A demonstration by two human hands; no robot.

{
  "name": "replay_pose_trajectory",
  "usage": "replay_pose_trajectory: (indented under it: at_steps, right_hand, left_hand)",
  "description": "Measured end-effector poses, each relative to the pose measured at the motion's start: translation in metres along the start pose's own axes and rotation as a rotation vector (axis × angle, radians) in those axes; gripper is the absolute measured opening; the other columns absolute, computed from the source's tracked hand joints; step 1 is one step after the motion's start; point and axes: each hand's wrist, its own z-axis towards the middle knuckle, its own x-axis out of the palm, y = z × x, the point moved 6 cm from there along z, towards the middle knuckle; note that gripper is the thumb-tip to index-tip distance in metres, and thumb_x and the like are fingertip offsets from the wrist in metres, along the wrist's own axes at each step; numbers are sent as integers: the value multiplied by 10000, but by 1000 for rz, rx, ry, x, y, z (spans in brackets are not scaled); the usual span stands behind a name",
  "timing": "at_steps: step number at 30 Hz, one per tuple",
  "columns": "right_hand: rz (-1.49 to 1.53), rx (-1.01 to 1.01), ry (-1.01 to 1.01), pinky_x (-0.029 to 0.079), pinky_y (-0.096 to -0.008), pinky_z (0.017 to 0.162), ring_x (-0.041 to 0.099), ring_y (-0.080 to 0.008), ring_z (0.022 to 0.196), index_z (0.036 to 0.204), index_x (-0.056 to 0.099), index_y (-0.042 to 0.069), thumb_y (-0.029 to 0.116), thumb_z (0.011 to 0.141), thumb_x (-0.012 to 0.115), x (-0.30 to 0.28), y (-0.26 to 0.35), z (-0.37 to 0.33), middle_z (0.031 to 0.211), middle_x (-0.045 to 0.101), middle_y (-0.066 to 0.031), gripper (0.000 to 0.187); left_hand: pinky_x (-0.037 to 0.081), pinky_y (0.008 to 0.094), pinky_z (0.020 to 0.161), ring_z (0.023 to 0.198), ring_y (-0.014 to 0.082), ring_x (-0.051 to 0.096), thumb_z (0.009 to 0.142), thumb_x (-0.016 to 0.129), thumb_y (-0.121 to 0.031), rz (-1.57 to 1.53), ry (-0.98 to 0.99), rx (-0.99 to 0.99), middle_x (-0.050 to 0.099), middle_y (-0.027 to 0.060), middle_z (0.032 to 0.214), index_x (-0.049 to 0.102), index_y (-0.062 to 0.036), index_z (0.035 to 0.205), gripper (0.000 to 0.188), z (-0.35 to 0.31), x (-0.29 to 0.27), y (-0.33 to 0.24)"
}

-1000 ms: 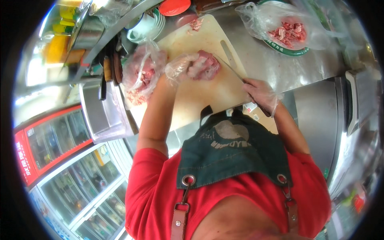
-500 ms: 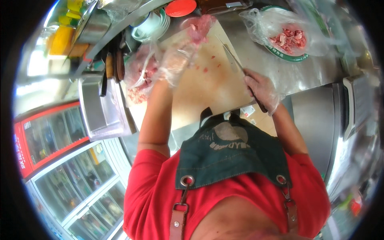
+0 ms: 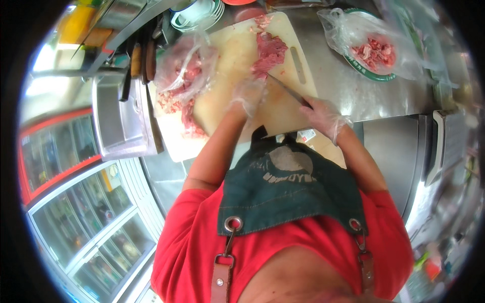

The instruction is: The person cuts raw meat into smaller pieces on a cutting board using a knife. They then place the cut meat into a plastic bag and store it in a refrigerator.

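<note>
Place: a kitchen, seemingly commercial
Counter: metal worktop [image 3: 348, 98], right of the board
Board: pale cutting board [image 3: 290, 113] bearing raw meat [image 3: 271, 52]
Coolers: red-framed glass cooler [image 3: 58, 151] and white-framed glass cooler [image 3: 83, 214], left
Crockery: stacked dishes [image 3: 199, 19], far side
Clothing: dark green apron [image 3: 293, 197]

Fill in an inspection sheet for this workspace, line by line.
Surface: cream rectangular plastic cutting board with a slot handle on a shiny steel counter; small meat scraps at its far end.
Job's things: flat red slab of raw meat on the board; long thin metal knife with a dark handle, tip close to the slab's near end.
Clutter: clear plastic bag of raw meat at left; round green-rimmed dish with bagged meat pieces at right.
Grippers: left hand, clear-gloved, at the slab's near end, grip unclear; right hand, clear-gloved, holding the knife.
Cables: nothing seen.
Surroundings: red-framed glass-door cabinet at left.
</note>
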Motion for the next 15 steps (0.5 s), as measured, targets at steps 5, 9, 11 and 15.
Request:
replay_pose_trajectory:
  at_steps: [5, 9, 11, 15]
  right_hand:
    - [190, 99, 23, 483, -387, 728, 627, -324, 770, 1111, 616, 12, 305, 908, 537, 4, -1, -22, 831, 634, -199, 365]
    - [-88, -104, 36, 474, -448, 751, 617, -403, 826, 1090, 606, 10, 291, 920, 507, 4, 8, -13, 876, 638, -237, 343]
    - [-212, -52, 31, 465, -469, 777, 605, -421, 866, 1066, 598, 10, 294, 927, 486, 2, 6, -2, 900, 636, -244, 335]
    - [-212, -34, 82, 456, -480, 810, 603, -422, 899, 1021, 594, 8, 306, 940, 457, -14, 11, -5, 920, 631, -248, 337]
  left_hand:
    - [452, 326, 554, 585, 190, 564, 944, 496, -214, 823, 95, 351, 605, 97, 731, 592, -20, 870, 228, 14, 5, -7]
    - [457, 346, 612, 646, 217, 574, 970, 427, -236, 668, 84, 406, 618, 114, 781, 596, -27, 894, 279, 19, 7, 20]
    - [482, 397, 756, 849, 287, 615, 948, 416, -242, 648, 95, 281, 644, 177, 923, 630, -28, 974, 305, 21, 7, 22]
    - [478, 434, 898, 1038, 348, 624, 944, 393, -318, 910, -79, 303, 648, 217, 1091, 650, -62, 1072, 385, 25, 9, 25]
